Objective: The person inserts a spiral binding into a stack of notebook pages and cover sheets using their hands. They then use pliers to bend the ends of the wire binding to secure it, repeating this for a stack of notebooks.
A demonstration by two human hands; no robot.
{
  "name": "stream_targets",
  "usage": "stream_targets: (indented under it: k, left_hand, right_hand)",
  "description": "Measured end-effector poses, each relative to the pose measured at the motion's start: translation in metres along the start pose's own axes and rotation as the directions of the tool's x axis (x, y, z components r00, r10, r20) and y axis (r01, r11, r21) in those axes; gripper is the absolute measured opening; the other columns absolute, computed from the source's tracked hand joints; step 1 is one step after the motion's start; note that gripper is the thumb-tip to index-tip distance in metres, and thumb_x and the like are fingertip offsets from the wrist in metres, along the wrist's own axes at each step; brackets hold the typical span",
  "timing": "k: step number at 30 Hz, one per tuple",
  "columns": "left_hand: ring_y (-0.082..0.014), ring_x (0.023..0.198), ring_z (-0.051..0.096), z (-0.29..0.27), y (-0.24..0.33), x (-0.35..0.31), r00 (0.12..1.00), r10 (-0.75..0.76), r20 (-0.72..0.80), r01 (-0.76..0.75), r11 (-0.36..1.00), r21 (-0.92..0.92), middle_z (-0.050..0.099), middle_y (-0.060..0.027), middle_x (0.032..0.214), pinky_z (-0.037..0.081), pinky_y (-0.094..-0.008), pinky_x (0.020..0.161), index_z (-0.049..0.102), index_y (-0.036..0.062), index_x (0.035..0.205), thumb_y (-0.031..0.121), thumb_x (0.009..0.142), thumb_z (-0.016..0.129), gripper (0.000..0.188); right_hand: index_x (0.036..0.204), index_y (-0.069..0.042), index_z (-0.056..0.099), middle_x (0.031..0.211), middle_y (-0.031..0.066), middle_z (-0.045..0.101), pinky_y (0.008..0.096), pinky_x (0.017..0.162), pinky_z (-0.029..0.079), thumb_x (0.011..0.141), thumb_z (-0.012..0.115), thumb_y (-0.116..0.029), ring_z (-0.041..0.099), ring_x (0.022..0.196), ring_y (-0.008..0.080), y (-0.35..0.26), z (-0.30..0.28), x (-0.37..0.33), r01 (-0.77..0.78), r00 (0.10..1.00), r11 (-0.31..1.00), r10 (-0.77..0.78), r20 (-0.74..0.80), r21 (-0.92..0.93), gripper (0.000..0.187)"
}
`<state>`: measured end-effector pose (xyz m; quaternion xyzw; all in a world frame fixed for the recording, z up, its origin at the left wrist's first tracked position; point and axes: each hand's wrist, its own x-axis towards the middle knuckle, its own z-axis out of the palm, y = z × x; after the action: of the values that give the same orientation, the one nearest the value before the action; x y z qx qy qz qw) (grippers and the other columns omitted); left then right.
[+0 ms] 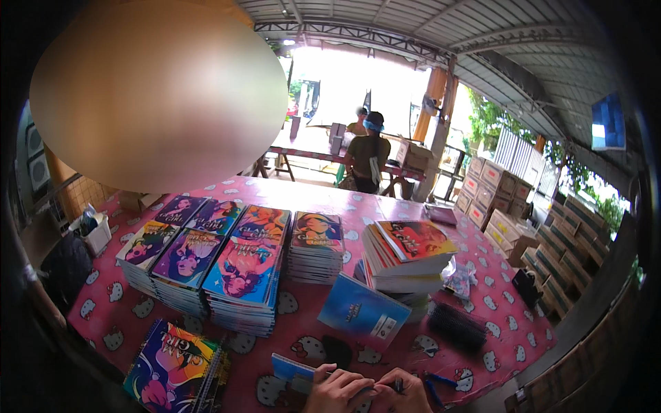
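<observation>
At the near edge of the table, my left hand point(339, 391) is closed over a blue-covered notebook point(292, 367), seen nearly edge-on. My right hand point(401, 394) meets it fingertip to fingertip, pinched at a small dark piece that I cannot make out. Just right of my right hand lies a blue-handled tool point(441, 380). Beyond my hands, a blue notebook cover point(363, 313) leans by a tall stack of unbound notebooks point(406, 258). A bundle of black binding coils point(457, 326) rests to its right. Spiral notebooks point(172, 365) with colourful covers lie at the near left.
Several neat notebook stacks point(241, 265) fill the left and middle of the pink patterned table point(296, 344). A blurred shape covers the upper left. Two people point(368, 155) are at a farther table. Cardboard boxes point(492, 186) are piled at the right, and a white bin point(96, 234) stands at the left.
</observation>
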<state>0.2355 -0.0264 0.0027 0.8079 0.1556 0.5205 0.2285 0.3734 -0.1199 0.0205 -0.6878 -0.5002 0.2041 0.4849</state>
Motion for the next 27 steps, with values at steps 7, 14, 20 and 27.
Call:
stream_targets:
  k: [7,14,20,27]
  left_hand:
    - [-0.0233,0.086,0.061,-0.002,-0.002,-0.004,0.983,-0.086,0.164,0.084,0.996,0.020,0.065,-0.0047,0.092,0.037,-0.0394,0.089,0.070,0.0121,0.094,0.011,0.077,0.067,0.017]
    - [-0.0155,0.091,0.060,0.015,-0.016,-0.005,0.975,-0.044,0.217,0.003,0.983,0.184,0.063,0.0036,0.092,0.024,-0.0464,0.103,0.068,0.0204,0.102,0.009,0.072,0.071,0.031]
    - [-0.0175,0.086,0.059,0.017,-0.002,-0.005,0.968,-0.130,0.213,0.076,0.966,0.246,0.062,0.0010,0.087,0.022,-0.0421,0.104,0.069,0.0176,0.095,0.015,0.070,0.077,0.027]
    - [-0.0140,0.081,0.056,0.018,-0.001,0.001,0.960,-0.146,0.240,0.080,0.960,0.267,0.059,0.0051,0.083,0.022,-0.0412,0.098,0.070,0.0212,0.089,0.021,0.070,0.077,0.021]
  right_hand:
    - [0.116,-0.005,0.051,0.086,0.0017,0.054,0.0196,0.062,0.041,0.092,0.059,-0.023,0.051,0.076,0.0061,0.045,-0.033,-0.001,0.003,0.989,0.932,-0.056,0.134,0.363,0.031]
    - [0.117,-0.004,0.057,0.093,0.0042,0.058,0.0244,0.073,0.046,0.090,0.050,0.005,0.055,0.083,0.0114,0.026,-0.048,0.009,-0.019,0.991,0.959,-0.019,0.133,0.284,0.029]
    - [0.115,-0.007,0.064,0.089,0.0075,0.057,0.0271,0.070,0.049,0.079,0.059,0.011,0.057,0.080,0.0185,0.031,-0.051,0.009,0.222,0.957,0.972,-0.232,0.175,0.076,0.041]
    - [0.102,-0.007,0.066,0.084,0.0071,0.059,0.0311,0.066,0.050,0.071,0.070,0.005,0.060,0.079,0.0206,0.037,-0.042,0.013,0.242,0.965,0.969,-0.246,0.087,0.056,0.033]
